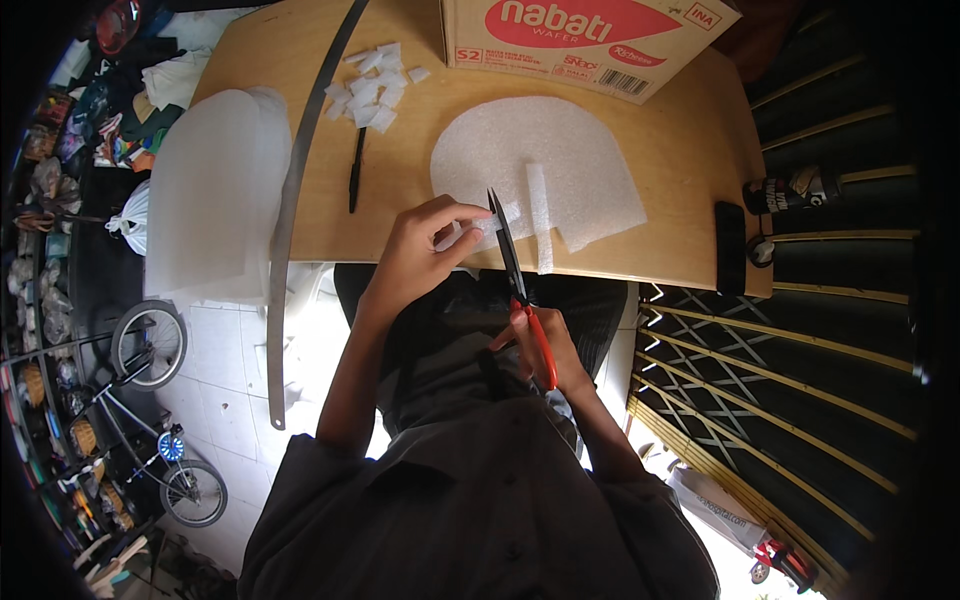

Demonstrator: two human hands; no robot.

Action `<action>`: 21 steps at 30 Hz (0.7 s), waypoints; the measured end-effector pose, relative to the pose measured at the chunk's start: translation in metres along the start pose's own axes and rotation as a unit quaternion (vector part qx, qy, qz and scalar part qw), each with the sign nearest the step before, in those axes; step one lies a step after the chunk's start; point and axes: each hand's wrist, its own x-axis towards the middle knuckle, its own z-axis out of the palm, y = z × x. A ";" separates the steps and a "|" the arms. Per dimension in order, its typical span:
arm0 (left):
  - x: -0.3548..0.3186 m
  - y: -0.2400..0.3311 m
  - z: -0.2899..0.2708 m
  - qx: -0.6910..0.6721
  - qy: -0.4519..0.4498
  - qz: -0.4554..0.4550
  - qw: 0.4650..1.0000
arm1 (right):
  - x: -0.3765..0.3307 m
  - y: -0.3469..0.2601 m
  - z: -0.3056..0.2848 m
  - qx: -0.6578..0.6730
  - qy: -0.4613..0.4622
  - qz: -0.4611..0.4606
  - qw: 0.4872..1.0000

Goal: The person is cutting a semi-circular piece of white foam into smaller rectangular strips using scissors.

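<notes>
where the scissors (508, 250) cross the foam strip (488, 228): blades look nearly together, tips away from the wearer (can't confirm they're biting).
right hand (545, 345): closed around the red handles.
left hand (430, 245): thumb and fingers pinching the strip, near the table's front edge.
step: looks like snipping strip into small bits, going by the pieces.
next snip: likely calls for a steady pinch, blades square to the strip, fingertips clear.
foam sheet (575, 145): white, rounded, flat on the table (690, 160); loose strip (539, 215) lies over it, end near the front edge.
cut pieces (370, 90): small white heap, far left; slim black tool (357, 170) just nearer the wearer.
carton (590, 48): far edge; red panel, big white lettering, small red print, barcode.
dark cylinder (795, 190): right side, pale lettering, too tilted to read fully.
white box (715, 505): lower right, dark printed line.
</notes>
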 end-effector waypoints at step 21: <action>0.000 -0.007 0.010 -0.108 0.031 -0.123 0.986 | -0.004 0.022 0.001 -0.037 -0.036 -0.048 0.998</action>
